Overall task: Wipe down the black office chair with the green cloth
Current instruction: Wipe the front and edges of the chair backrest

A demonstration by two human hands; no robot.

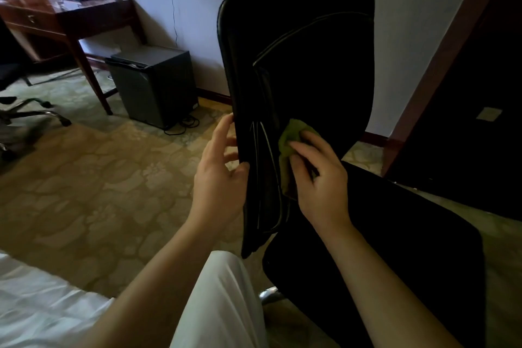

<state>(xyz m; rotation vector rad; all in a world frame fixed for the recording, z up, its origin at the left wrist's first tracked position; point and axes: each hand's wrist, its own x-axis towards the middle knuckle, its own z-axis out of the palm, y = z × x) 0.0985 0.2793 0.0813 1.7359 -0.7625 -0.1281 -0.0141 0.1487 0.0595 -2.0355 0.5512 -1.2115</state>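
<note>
Head view has the black office chair turned at an angle, its backrest rising toward 12 o'clock and its seat running off toward 4 o'clock.

The right hand is curled on the bunched green cloth, pinching it and pressing it against the lower part of the backrest, just right of the pale piping. The left hand is clamped on the backrest's edge at 9 o'clock, with the thumb hooked over it and the fingers lying along the far side.

The step in hand looks like wiping the lower backrest panel. To do it well, I would hold the left-hand brace firm so the panel cannot swing away under pressure. The cloth should be spread flatter under the fingers, since a tight wad covers little surface. Long overlapping strokes should then run along the piping, where dust is likely to lodge. Most of the upper panel, from 12 to 2 o'clock, and the seat probably remain to be covered, though the dark finish hides what is already clean.

Most of the cloth shows at 10 to 11 o'clock of the right hand, poking out past the fingertips. 1 strip trails down along the hand's 9 o'clock side, and the rest is hidden under the fingers. From the left hand the cloth lies at 2 to 3 o'clock, near but apart, with the backrest edge and piping between them.
</note>
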